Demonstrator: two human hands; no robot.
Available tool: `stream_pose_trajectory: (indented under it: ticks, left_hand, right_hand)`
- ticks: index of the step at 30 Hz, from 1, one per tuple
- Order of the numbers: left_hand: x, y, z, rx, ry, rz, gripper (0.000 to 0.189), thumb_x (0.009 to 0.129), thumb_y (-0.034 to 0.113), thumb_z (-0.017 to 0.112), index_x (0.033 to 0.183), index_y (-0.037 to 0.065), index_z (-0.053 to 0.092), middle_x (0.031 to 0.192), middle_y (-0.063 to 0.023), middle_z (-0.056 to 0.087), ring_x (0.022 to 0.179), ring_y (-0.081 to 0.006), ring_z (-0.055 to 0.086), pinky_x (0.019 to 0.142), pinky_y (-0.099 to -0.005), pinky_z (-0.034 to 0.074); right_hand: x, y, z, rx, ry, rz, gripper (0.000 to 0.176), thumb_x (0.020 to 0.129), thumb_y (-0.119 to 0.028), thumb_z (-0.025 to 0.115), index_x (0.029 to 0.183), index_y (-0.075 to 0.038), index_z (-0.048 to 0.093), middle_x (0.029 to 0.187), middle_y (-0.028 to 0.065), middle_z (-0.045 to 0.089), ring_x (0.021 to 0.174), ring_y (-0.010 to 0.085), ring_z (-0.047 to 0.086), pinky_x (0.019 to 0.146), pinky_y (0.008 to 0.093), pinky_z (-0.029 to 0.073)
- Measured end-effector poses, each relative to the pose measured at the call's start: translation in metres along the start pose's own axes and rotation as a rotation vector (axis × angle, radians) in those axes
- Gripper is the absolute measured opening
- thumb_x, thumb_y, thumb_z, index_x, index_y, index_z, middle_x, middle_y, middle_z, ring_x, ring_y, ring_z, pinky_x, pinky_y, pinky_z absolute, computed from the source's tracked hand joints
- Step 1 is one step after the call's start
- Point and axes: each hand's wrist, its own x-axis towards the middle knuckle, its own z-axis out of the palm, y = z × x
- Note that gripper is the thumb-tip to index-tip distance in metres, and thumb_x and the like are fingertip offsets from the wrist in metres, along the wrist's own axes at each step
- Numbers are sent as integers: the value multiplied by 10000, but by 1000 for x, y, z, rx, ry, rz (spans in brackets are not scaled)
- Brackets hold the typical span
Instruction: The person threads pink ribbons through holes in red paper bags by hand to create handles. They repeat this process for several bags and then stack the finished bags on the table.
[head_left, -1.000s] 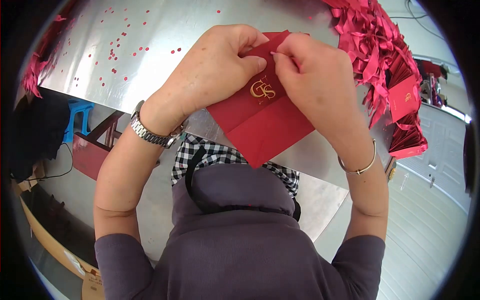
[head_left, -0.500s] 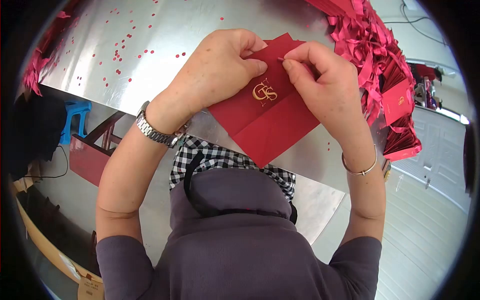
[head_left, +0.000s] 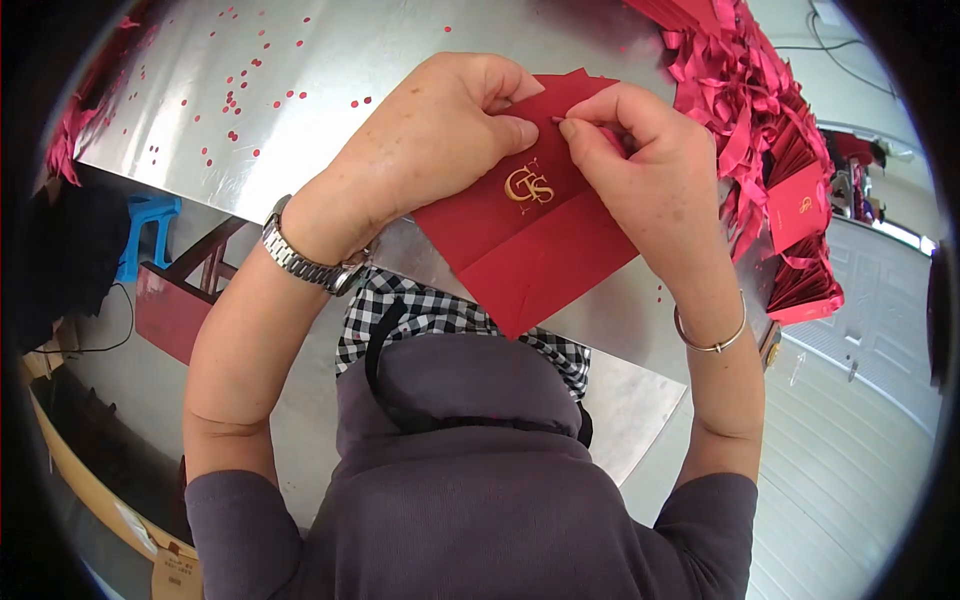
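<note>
My left hand (head_left: 455,125) grips the upper left edge of a red envelope (head_left: 560,250), thumb on the front and fingers behind. A gold monogram (head_left: 528,188) is printed on the envelope, just below my thumb tip. My right hand (head_left: 650,160) is closed in a pinch over the envelope's upper right part. Between its thumb and forefinger pokes the small tip of a pinkish-red ribbon (head_left: 558,120). The rest of that ribbon is hidden by the fingers. A lower corner of the envelope points toward my body, over the table's front edge.
Small red paper dots (head_left: 232,97) lie scattered on the metal table (head_left: 330,60). Along the right edge are piled red envelopes (head_left: 797,208) with many pink-red ribbons (head_left: 735,110). More ribbon (head_left: 68,135) hangs at the far left. A blue stool (head_left: 148,235) stands below, left.
Both hands and the envelope shift very slightly, with the envelope's lower corner a little further left. The grips look the same.
</note>
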Motion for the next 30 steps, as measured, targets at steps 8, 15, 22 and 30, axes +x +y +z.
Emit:
stream_pose_trajectory:
  ticks: [8, 15, 22, 30]
  left_hand:
    - [0, -10, 3, 156, 130, 221, 245, 830, 75, 606, 1050, -22, 659, 891, -162, 702, 805, -246, 677, 734, -333, 528]
    - [-1, -5, 5, 213, 175, 187, 228, 823, 78, 592, 1014, -24, 664, 905, -183, 695, 829, -301, 674, 753, -356, 525]
    - [5, -17, 11, 324, 283, 403, 188, 797, 65, 614, 950, -37, 652, 877, -225, 667, 836, -363, 658, 747, -392, 524]
    - [3, -10, 12, 220, 216, 330, 159, 805, 38, 596, 938, -40, 635, 850, -230, 658, 804, -388, 649, 713, -418, 515]
  right_hand:
    - [8, -21, 5, -530, -99, -257, 150, 732, -147, 688, 716, -30, 595, 628, 112, 622, 581, 264, 650, 550, 347, 530]
    - [5, -24, 15, -617, -111, -247, 123, 722, -135, 672, 717, -31, 607, 646, 129, 634, 604, 269, 672, 541, 363, 540]
    - [15, -13, 13, -417, -121, -76, 123, 721, -99, 649, 754, 13, 608, 696, 205, 654, 628, 337, 676, 551, 412, 549]
    - [22, -10, 12, -474, -198, -110, 111, 733, -69, 633, 805, 9, 600, 733, 188, 660, 642, 303, 676, 525, 404, 532]
